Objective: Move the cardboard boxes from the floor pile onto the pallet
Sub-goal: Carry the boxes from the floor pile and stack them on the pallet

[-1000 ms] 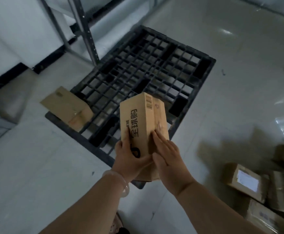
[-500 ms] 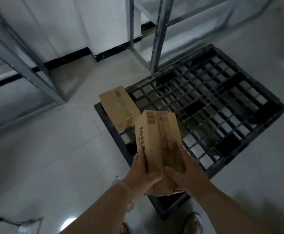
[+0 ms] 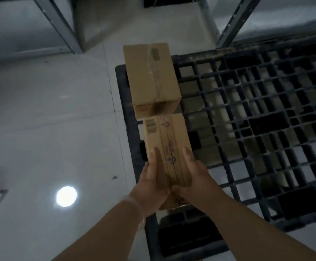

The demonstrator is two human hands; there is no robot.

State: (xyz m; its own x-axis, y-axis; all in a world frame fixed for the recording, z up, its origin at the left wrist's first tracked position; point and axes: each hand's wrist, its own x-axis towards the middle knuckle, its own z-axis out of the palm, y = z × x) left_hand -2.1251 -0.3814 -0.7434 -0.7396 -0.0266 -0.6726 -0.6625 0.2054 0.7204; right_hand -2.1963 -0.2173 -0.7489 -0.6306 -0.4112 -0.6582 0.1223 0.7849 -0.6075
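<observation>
Both the left hand (image 3: pixel 152 178) and right hand (image 3: pixel 192 177), fingers curled round the narrow box (image 3: pixel 167 137), have swung it over the pallet's (image 3: pixel 121 87) left edge, beside the resting box (image 3: pixel 150 78); set-down looks close.

Both hands, left hand (image 3: pixel 152 178) and right hand (image 3: pixel 191 176), hold a cardboard box (image 3: pixel 167 147) over the black pallet (image 3: pixel 257 129), near a second box (image 3: pixel 151 78).

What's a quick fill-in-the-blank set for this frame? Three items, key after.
Cardboard boxes in view: ____.
The taped box lies on a ____ grid pallet.
The left hand and right hand grip the printed box with its barcode end toward the ____ box.
Missing words: two; black; taped.
</observation>
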